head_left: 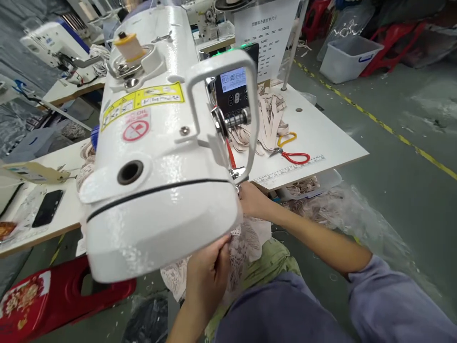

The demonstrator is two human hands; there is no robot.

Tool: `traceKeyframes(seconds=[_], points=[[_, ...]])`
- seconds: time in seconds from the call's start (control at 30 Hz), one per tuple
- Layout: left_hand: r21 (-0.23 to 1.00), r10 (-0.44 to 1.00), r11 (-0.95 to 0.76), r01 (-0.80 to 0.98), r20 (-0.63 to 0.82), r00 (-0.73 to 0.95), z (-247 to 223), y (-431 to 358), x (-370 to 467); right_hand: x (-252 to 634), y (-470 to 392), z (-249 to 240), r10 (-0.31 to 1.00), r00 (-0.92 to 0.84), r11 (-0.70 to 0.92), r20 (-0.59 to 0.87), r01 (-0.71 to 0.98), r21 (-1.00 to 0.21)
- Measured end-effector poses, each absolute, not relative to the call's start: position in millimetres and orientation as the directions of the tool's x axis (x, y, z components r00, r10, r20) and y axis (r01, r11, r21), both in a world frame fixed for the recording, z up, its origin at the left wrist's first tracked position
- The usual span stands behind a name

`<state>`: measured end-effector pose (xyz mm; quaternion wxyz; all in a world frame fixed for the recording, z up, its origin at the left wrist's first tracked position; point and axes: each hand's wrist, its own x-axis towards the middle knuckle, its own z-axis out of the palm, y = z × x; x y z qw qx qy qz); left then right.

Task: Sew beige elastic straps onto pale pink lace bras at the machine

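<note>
The white sewing machine (160,224) fills the middle of the view, its head covering the needle area. Below its near edge, my left hand (210,267) is closed with thumb and fingers pressed together on pale pink lace fabric (244,240). The lace hangs down over my lap and spreads to both sides of that hand. My right hand (255,202) reaches in at the machine's right side, just above the lace. Its fingers go behind the machine head, so I cannot see what they touch.
Scissors (294,155) with red and yellow handles lie beside a ruler (289,171) and pale fabric strips (269,114) on the white table. A control panel (233,88) stands behind the machine's handle. At left are a phone (48,208) and a red stool (67,290).
</note>
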<state>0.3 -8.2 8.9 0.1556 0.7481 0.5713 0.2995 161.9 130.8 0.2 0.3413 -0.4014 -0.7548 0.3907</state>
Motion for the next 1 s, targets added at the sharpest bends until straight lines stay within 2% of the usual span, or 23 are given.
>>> traceKeyframes(seconds=[0.27,0.47,0.77,1.0], points=[[0.441,0.915,-0.351,0.826,0.347,0.204,5,-12,-3,157,124,-3,0.889,-0.400,0.341,0.225,0.248,-0.907],[0.452,0.920,-0.349,0.821,0.332,0.208,7,-12,1,159,124,1,0.866,-0.429,0.382,0.255,0.242,-0.892],[0.387,0.901,-0.372,0.844,0.370,0.228,3,-11,5,159,128,-12,0.861,-0.421,0.389,0.285,0.184,-0.903],[0.415,0.893,-0.377,0.828,0.399,0.207,0,-11,4,162,127,-15,0.848,-0.420,0.436,0.323,0.207,-0.876]])
